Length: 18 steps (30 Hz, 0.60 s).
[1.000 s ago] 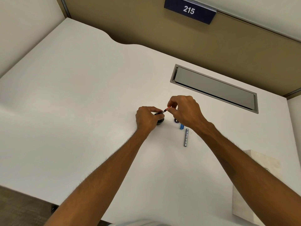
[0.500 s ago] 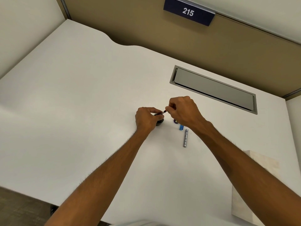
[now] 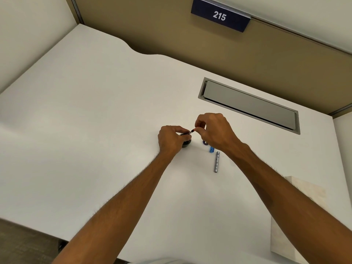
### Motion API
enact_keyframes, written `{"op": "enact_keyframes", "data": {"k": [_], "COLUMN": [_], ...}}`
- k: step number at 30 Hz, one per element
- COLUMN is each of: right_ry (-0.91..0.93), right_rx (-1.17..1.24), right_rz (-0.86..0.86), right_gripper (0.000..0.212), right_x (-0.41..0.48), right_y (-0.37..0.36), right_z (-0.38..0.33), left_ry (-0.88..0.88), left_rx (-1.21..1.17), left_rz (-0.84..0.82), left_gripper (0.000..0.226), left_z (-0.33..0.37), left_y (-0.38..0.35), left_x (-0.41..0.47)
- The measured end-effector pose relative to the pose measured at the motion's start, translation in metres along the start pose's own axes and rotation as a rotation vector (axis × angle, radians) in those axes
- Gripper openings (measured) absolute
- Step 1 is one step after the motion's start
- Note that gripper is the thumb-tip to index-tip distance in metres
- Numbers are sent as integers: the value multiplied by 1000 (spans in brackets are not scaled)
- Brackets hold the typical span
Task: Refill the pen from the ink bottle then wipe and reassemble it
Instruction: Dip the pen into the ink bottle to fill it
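Left hand [image 3: 170,139] is wrapping around the dark ink bottle [image 3: 186,143] on the white desk [image 3: 95,121], while right hand [image 3: 213,130] is pinching the slim pen section [image 3: 191,131], angling its tip down over the bottle's mouth. The silver pen barrel [image 3: 216,161] is lying just right, near a small blue piece [image 3: 211,149].

We see a white table [image 3: 85,115] filling most of the frame. A grey hatch [image 3: 249,105] is set into it at upper right. On the tan wall [image 3: 171,31] above hangs a blue sign [image 3: 220,16] reading 215.
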State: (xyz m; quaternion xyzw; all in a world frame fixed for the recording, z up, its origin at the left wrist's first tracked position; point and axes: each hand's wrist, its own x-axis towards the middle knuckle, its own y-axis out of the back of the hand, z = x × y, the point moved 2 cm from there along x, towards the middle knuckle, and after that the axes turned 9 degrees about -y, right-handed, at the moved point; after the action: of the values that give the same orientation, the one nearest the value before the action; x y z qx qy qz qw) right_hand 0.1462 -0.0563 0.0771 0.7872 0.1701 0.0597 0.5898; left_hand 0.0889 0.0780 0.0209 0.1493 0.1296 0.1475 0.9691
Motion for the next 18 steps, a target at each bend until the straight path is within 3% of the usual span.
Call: {"op": "enact_keyframes", "data": {"k": [18], "right_ry": [-51], "right_rx": [-32], "right_rz": [2], "right_gripper": [29], "right_x": [5], "right_y": [-6], "right_z": [4], "left_ry": [-7], "left_rx": [4], "left_rz": [-10], "left_gripper": [18], "left_z": [-1], "left_y": [0], "left_x": [2]}}
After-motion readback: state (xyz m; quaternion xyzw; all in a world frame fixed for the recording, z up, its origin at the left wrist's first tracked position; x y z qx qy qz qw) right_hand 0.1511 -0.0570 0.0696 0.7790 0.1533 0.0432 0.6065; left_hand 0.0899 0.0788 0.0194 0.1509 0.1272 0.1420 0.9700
